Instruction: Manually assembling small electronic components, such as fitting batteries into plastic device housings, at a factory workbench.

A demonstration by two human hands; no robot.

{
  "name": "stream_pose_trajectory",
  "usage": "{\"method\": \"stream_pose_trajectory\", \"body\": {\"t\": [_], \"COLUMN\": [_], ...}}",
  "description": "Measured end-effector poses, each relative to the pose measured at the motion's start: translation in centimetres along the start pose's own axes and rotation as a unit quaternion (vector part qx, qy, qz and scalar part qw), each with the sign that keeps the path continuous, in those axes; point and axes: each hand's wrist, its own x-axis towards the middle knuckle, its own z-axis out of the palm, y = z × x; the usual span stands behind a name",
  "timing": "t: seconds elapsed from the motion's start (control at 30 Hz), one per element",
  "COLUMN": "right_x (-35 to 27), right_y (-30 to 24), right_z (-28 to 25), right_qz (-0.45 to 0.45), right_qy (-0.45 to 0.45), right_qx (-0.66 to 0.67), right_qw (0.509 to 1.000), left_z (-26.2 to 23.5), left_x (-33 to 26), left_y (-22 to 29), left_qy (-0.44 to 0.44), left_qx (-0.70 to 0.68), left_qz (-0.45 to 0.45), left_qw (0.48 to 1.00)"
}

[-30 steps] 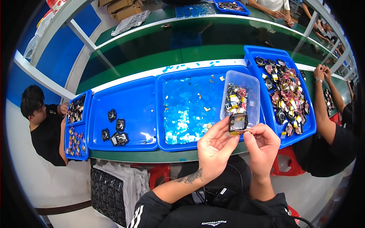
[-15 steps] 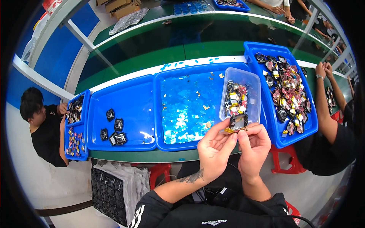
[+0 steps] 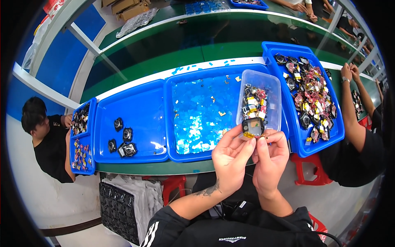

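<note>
Along the green tabletop (image 3: 135, 168) sits a blue tray (image 3: 197, 158), a clear tub (image 3: 274, 94) at its right end. The left hand (image 3: 230, 160) grasps a black case (image 3: 253, 124), raised just before the tub; the right hand (image 3: 269, 164) pinches at its lower edge, on what is too small to tell. A firm left grip and light, short right-hand moves should best spare the yellow part (image 3: 248, 134).

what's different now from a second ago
The right hand has moved left, so its thumb is now close to the thumb of the left hand. The dark case in the left hand sits at a slightly different angle. Nothing is visibly let go. The black pieces in the blue tray lie as before.
</note>
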Motion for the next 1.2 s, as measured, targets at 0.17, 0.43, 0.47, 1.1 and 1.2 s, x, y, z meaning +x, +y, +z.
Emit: {"method": "stream_pose_trajectory", "body": {"t": [0.17,0.43,0.47,1.1,1.2], "right_x": [0.2,0.2,0.3,1.1,1.1], "right_y": [0.2,0.1,0.0,-1.8,-2.5], "right_z": [-0.1,-0.2,-0.3,0.2,0.8], "right_qz": [-0.015,-0.014,-0.015,0.061,0.097], "right_qy": [-0.003,-0.018,-0.018,-0.099,-0.151], "right_qx": [-0.013,-0.016,-0.017,-0.117,-0.155], "right_qw": [1.0,1.0,1.0,0.986,0.972], "left_z": [0.0,0.0,-0.1,-2.2,-3.9], "left_x": [-0.1,-0.1,0.0,0.5,1.1], "left_y": [0.4,0.2,0.2,4.6,6.5], "left_qy": [0.003,-0.013,-0.01,-0.086,-0.086], "left_qx": [0.06,0.068,0.076,0.109,0.246], "left_qz": [-0.001,0.044,0.034,-0.04,-0.073], "left_qw": [0.998,0.997,0.996,0.989,0.963]}}
